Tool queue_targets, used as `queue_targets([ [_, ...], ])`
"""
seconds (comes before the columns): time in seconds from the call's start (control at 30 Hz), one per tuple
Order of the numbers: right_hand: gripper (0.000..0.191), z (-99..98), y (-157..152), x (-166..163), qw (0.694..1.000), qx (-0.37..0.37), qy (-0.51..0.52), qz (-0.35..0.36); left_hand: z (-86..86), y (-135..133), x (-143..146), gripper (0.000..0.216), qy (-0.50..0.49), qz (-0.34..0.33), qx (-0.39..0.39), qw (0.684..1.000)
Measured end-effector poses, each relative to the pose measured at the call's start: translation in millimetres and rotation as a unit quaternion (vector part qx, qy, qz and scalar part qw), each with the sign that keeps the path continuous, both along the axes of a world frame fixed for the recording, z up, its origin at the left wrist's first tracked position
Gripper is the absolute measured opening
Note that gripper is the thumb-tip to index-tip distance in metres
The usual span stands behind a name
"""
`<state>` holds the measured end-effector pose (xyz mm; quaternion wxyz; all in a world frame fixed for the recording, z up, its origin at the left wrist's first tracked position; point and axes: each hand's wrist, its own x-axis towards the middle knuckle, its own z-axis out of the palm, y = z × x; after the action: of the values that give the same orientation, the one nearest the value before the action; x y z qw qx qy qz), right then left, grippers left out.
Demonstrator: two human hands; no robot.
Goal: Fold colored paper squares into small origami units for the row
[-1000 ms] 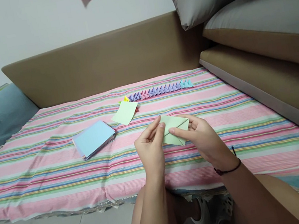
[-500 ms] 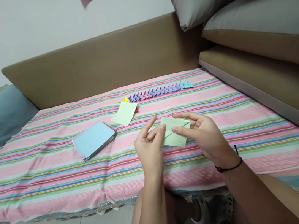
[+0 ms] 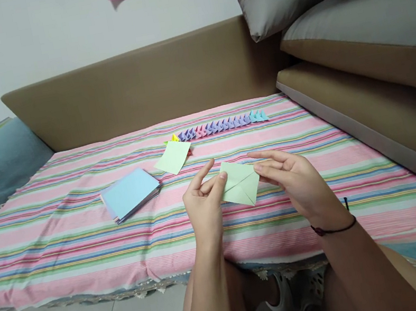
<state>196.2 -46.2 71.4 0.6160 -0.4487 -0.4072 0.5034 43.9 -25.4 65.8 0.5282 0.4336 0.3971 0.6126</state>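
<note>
A pale green sheet of origami paper (image 3: pixel 240 184), marked with crease lines, is held up in front of me by both hands. My left hand (image 3: pixel 204 199) pinches its left corner between thumb and fingers, the index finger stretched out past it. At the right corner, my right hand (image 3: pixel 296 177) grips the paper with thumb and fingertips; a dark cord bracelet is on that wrist. Beyond my hands lies another light green sheet (image 3: pixel 174 157), partly covering something red. A stack of coloured paper (image 3: pixel 131 193), light blue on top, rests to the left.
A row of folded paper pieces (image 3: pixel 222 126) in purple, pink, blue and yellow lies at the back. Everything rests on a striped cloth (image 3: pixel 87 246). Cushions (image 3: pixel 365 42) are piled at the right, and a brown backrest (image 3: pixel 140 89) stands behind.
My right hand has moved right, its thumb going from the paper's middle to its right corner. A flap that stood up at the right now lies flat or is out of sight.
</note>
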Motion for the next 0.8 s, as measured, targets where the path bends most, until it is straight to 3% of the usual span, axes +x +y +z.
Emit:
queue_targets([
  [0.27,0.03,5.6,-1.9,4.4,1.0,-0.009,0.023,0.016,0.6,0.5,-1.8,0.055,-0.002,-0.008,-0.007,1.0],
  [0.53,0.024,-1.1,-1.3,1.2,0.993,0.003,-0.099,0.068,0.7,-0.3,2.6,0.057,0.023,-0.063,-0.023,0.998],
  [0.8,0.02,-9.2,3.6,-3.9,0.989,0.026,-0.146,-0.012,0.1,1.0,3.6,0.075,0.046,-0.117,-0.039,0.991],
])
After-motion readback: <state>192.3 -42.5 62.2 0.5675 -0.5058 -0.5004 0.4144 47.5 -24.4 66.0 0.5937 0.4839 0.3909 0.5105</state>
